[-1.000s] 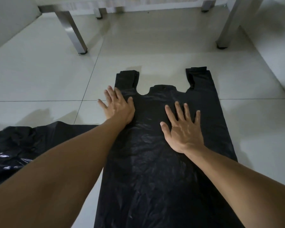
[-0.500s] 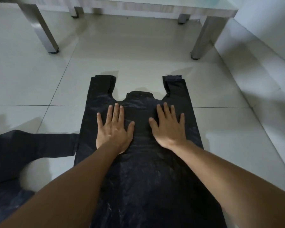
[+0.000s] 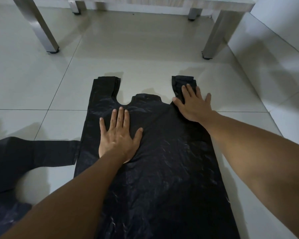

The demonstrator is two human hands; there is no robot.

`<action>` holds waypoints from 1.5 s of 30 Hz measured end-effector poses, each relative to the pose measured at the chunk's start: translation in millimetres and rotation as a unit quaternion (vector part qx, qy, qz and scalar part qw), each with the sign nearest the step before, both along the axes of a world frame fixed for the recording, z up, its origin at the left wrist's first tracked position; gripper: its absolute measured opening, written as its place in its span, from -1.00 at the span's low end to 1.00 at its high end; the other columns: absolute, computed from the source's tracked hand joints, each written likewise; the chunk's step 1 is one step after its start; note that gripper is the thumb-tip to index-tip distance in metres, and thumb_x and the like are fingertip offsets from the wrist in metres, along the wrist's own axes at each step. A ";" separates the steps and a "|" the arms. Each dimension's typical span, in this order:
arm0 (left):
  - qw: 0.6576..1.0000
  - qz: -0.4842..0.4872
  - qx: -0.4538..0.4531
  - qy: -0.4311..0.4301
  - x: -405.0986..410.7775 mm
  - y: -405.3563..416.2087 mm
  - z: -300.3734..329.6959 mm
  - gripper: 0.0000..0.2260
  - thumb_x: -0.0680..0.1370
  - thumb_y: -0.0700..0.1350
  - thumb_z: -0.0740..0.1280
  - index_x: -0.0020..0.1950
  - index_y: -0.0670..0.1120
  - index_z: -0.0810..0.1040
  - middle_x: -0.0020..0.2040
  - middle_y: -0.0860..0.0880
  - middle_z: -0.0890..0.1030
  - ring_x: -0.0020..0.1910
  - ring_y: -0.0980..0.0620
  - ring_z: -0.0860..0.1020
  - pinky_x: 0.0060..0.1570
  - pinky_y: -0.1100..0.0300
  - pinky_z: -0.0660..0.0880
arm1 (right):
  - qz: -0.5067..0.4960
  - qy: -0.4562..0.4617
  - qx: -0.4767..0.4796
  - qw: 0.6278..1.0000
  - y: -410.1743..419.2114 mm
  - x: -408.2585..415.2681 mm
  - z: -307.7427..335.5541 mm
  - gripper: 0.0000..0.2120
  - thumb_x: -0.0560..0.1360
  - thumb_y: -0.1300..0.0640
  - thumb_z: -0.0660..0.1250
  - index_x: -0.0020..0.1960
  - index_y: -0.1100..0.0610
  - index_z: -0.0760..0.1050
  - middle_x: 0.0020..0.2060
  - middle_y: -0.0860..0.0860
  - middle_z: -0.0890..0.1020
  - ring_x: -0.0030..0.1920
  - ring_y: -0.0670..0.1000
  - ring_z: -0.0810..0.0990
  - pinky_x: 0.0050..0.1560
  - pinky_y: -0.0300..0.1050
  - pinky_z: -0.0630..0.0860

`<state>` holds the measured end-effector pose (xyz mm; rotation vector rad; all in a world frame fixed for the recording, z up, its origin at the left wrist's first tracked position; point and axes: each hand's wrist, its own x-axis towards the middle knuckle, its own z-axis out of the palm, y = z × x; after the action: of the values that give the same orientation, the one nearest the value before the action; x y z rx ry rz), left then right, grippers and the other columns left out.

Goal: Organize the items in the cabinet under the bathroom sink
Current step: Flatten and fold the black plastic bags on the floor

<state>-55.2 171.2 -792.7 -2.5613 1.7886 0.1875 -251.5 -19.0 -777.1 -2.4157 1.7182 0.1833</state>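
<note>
A large black plastic bag (image 3: 162, 169) lies spread flat on the tiled floor, its two handle loops pointing away from me. My left hand (image 3: 118, 135) presses flat on the bag's upper middle, fingers straight and spread. My right hand (image 3: 192, 104) lies flat on the bag's right handle loop and shoulder, fingers straight. Neither hand grips anything.
A second black plastic bag (image 3: 24, 156) lies crumpled on the floor at the left, touching the first bag's edge. Metal cabinet legs (image 3: 41, 28) (image 3: 214, 33) stand ahead on the tiled floor (image 3: 145, 54). A white wall (image 3: 274, 57) runs along the right.
My right hand has slid from the bag's middle up and right onto the right handle loop. My left hand has stayed near the middle, pressing flat. The view shifted slightly.
</note>
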 end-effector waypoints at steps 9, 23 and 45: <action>1.000 0.001 -0.008 0.000 -0.5 -1.3 -0.8 -0.36 0.60 0.22 -0.22 0.59 -0.06 -0.25 0.59 0.00 -0.25 0.55 0.02 -0.28 0.50 -0.17 -0.26 | 0.027 -0.049 -0.071 0.996 86.1 34.4 9.0 -0.38 0.65 -0.13 -0.11 0.61 0.12 -0.13 0.60 0.05 -0.13 0.58 0.16 -0.21 0.51 0.35 -0.16; 0.999 -0.020 0.028 0.033 17.1 -8.7 26.7 -0.32 0.59 0.25 0.04 0.59 -0.06 -0.02 0.61 -0.04 -0.05 0.58 -0.01 -0.07 0.52 -0.13 -0.09 | 0.052 -0.027 -0.051 0.997 119.7 37.7 -19.5 -0.27 0.56 -0.36 -0.25 0.61 0.00 -0.18 0.61 0.00 -0.14 0.59 0.11 -0.21 0.51 0.32 -0.18; 0.995 -0.086 0.053 0.009 18.3 82.0 19.9 -0.37 0.63 0.25 -0.12 0.60 -0.04 -0.14 0.60 -0.02 -0.20 0.57 0.00 -0.23 0.51 -0.15 -0.21 | 0.052 -0.016 0.040 0.998 112.7 39.1 -5.5 -0.28 0.58 -0.36 -0.22 0.60 -0.02 -0.29 0.59 -0.01 -0.25 0.57 0.11 -0.32 0.48 0.35 -0.29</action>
<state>-36.9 253.2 -772.8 -2.3291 1.9365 0.2933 -212.4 93.7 -782.5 -2.4390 1.5421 0.2211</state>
